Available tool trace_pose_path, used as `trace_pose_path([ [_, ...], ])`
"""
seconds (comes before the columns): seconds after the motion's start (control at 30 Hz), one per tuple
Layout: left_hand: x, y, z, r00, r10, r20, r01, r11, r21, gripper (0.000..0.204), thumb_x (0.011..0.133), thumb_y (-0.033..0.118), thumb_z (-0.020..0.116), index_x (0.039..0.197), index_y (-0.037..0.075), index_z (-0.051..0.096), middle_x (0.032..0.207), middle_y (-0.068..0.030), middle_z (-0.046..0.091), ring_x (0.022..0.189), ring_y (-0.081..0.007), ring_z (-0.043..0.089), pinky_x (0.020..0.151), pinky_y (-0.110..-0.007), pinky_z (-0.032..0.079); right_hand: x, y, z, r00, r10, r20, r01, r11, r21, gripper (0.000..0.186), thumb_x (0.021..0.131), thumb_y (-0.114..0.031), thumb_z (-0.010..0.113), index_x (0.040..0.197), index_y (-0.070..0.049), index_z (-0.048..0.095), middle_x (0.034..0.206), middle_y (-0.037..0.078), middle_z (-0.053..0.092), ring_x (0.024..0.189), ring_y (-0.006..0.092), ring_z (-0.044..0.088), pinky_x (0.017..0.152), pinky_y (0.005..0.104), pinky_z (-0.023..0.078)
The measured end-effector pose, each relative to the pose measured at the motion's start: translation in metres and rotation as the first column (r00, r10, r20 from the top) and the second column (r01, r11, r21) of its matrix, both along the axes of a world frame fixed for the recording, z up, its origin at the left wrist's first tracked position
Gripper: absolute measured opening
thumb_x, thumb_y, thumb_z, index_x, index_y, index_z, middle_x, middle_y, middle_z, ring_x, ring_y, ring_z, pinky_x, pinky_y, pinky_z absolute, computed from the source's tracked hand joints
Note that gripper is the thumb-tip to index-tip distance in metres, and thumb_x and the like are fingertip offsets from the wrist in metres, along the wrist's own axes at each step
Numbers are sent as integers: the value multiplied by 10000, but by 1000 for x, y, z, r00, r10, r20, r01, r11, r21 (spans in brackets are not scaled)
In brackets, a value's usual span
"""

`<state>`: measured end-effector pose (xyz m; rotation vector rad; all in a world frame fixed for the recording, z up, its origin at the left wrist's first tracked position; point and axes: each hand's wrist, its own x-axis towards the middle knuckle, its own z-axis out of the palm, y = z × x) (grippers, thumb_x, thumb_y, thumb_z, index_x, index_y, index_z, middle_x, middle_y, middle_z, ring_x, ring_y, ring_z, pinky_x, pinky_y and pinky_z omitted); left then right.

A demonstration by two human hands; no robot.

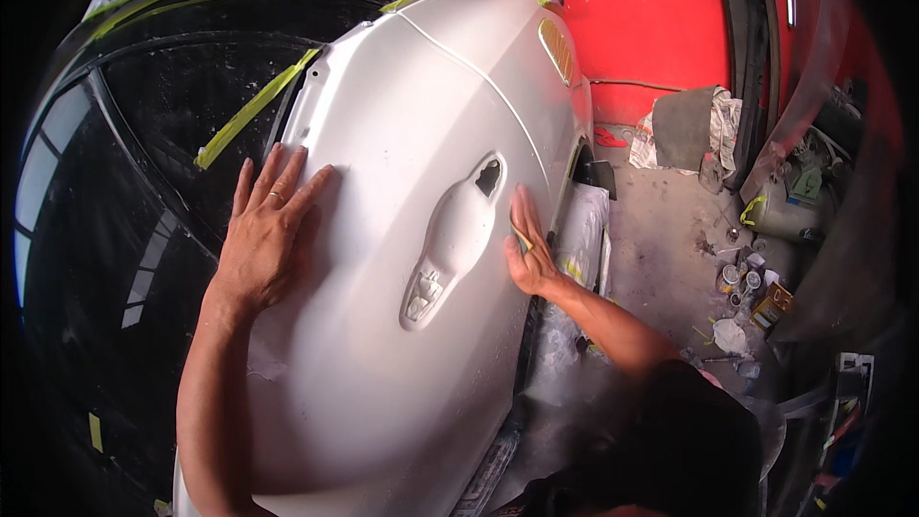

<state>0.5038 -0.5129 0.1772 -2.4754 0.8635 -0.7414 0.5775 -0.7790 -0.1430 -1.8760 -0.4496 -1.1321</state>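
A white-primed car door (383, 172) fills the middle, with a recessed handle pocket (458, 225) and a ragged dark hole at the pocket's upper end. My left hand (273, 206) rests on the door's upper edge by the dark window, fingers spread and holding nothing. To the right of the pocket, my right hand (529, 249) presses against the door's side. Between its thumb and fingers shows the edge of a thin yellow piece that looks like sandpaper (521, 236); my palm hides most of it.
Dark window glass (134, 182) lies left, with yellow masking tape (254, 110) beside the door frame. A wing panel with a taped-over lamp (555, 50) lies ahead. Plastic-wrapped parts (565, 287) sit below the door. Cans (732, 278) and a green tank (780, 218) stand on the floor at right.
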Motion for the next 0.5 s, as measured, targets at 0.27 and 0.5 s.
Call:
trace_pose_path([
  [0.27, 4, -2, 1, 998, -44, -47, 39, 993, -110, 475, 1007, 106, 431, 1481, 116, 408, 1524, -120, 416, 1487, -275, 234, 1239, -492, 91, -4, 30, 133, 999, 11, -35, -15, 993, -118, 714, 1043, -434, 274, 1531, 67, 131, 1597, 289, 119, 1492, 428, 104, 1210, 521, 89],
  [0.5, 6, -2, 5, 998, -65, 1, 64, 991, -122, 448, 1007, 92, 449, 1453, 131, 458, 1494, -95, 464, 1476, -272, 266, 1234, -487, 125, 26, -19, 168, 995, -11, -102, -8, 984, -180, 712, 1039, -450, 254, 1533, 54, 163, 1601, 271, 138, 1501, 394, 103, 1223, 475, 97],
])
